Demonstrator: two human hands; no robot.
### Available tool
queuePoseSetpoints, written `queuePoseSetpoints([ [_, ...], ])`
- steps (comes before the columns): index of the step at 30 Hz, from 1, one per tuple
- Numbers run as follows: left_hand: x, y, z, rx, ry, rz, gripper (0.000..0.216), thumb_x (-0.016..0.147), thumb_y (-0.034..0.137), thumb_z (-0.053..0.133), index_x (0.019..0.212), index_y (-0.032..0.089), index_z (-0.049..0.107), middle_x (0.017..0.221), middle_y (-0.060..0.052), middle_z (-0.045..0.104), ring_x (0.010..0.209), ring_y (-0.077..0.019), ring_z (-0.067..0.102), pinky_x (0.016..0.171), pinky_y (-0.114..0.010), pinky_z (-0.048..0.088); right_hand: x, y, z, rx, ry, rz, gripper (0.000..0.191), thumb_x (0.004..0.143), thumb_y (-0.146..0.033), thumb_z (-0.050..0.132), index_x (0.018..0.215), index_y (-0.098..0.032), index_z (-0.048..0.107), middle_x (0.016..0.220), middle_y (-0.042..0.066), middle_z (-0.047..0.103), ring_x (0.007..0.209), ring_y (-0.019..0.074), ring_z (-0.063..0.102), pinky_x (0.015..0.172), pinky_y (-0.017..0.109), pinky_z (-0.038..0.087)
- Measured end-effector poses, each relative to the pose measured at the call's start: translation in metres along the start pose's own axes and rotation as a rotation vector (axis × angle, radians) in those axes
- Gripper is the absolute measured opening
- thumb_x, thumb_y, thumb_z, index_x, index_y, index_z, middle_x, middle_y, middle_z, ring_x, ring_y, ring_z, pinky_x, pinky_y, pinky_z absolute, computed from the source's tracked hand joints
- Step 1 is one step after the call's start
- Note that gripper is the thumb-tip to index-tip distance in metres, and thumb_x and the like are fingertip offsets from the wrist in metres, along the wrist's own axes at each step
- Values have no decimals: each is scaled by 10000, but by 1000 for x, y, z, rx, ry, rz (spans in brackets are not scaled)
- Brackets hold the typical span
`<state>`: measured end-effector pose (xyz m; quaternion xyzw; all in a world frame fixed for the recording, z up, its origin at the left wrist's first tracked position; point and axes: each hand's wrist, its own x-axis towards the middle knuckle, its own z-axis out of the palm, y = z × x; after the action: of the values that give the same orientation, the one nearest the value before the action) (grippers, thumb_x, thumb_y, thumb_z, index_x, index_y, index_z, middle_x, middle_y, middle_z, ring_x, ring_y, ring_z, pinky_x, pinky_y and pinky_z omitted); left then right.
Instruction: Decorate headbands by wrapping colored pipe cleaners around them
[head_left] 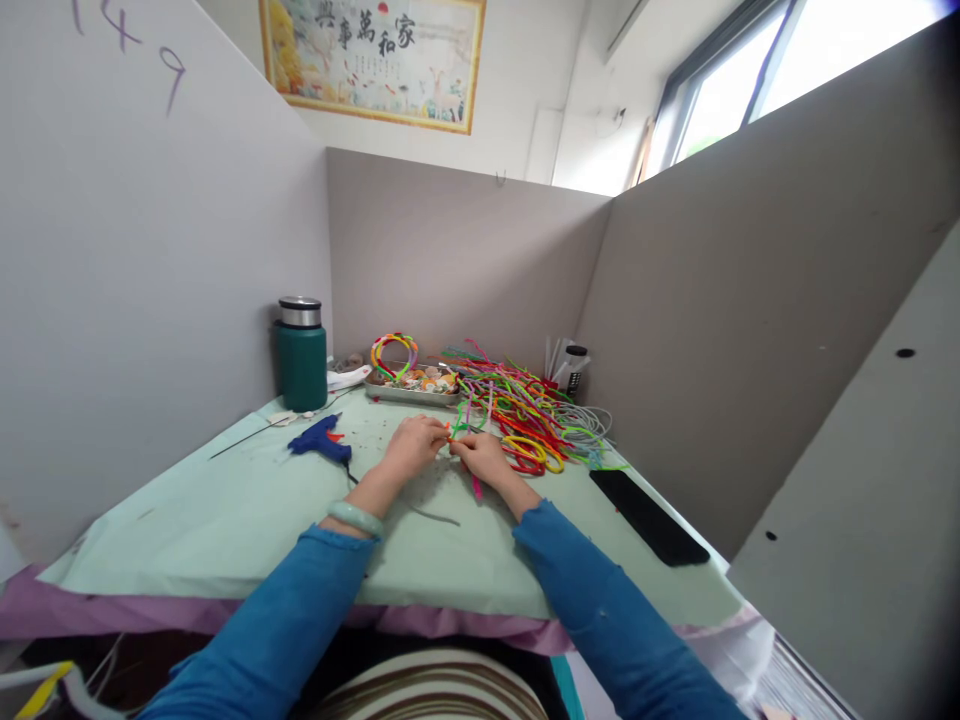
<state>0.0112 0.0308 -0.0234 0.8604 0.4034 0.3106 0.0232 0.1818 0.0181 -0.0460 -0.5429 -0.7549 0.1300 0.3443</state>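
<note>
Near the middle of the table, my left hand (415,446) and my right hand (484,458) meet, fingers closed in a pinch. Between them are bright pipe cleaners (457,422), with green and orange showing at the fingertips; how they are joined is too small to tell. A pink end (477,488) hangs below my right hand. Just beyond that hand spreads a tangled heap of coloured pipe cleaners (517,400), with red and yellow loops (553,455) at its near side. A blue glue gun (321,438) lies left of my left hand, untouched.
Behind the hands, a metal tray (411,395) holds small pieces, with a multicoloured ring (394,356) on it. At left stands a green bottle (301,360). A black flat strip (649,517) lies at right. Grey partitions (457,250) enclose the table.
</note>
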Motion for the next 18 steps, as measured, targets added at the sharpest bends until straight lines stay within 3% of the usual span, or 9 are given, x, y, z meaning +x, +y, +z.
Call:
queuePoseSetpoints([
  [6,-1,5,-3,-59,-39,-159,232,790,247,518,872,214,733,924,-87,696,853,-194,592,758,-237,386,-2,-6,-1,53,15,-93,371,848,-400,435,616,-175,617,554,-11,571,574,120,512,542,208,336],
  [10,-1,8,-5,-45,-85,-233,245,793,295,513,786,196,737,753,-87,695,735,-181,581,669,-227,363,0,-9,-3,108,24,-74,477,910,-488,280,846,-182,640,699,14,643,627,133,558,575,218,371],
  [12,-1,9,-5,-41,-89,-227,244,788,280,511,791,191,738,730,-80,691,703,-171,567,653,-226,352,1,-7,-6,16,35,-9,526,914,-521,236,884,-191,644,764,40,663,682,156,583,592,236,377],
  [18,0,5,-4,-32,-66,-222,245,780,265,509,804,181,738,716,-76,689,653,-158,542,623,-233,328,2,5,-21,-402,161,320,503,894,-512,330,855,-156,685,862,158,670,807,237,611,640,292,368],
])
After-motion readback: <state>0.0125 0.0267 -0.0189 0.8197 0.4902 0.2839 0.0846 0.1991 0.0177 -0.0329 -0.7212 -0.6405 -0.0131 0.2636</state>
